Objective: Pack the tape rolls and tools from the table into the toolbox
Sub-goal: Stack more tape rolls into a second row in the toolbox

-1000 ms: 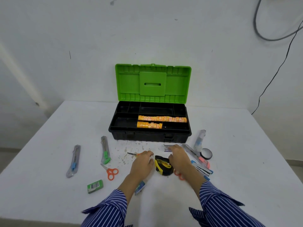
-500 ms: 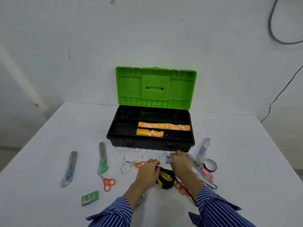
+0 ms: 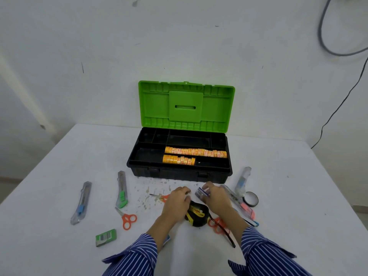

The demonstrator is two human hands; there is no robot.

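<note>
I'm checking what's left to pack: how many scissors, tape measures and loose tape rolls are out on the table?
Orange scissors: 3
Tape measure: 1
Black tape roll: 1
Total: 5

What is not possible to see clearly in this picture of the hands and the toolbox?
- Head view: the left hand covers most of the orange scissors; only the blades and a bit of handle show.
- Head view: the right hand hides what its fingers do on the small packet; its print is too small.
- Head view: the tape rolls labels in the toolbox are unreadable.
- Both sleeves are cut off by the bottom edge.
</note>
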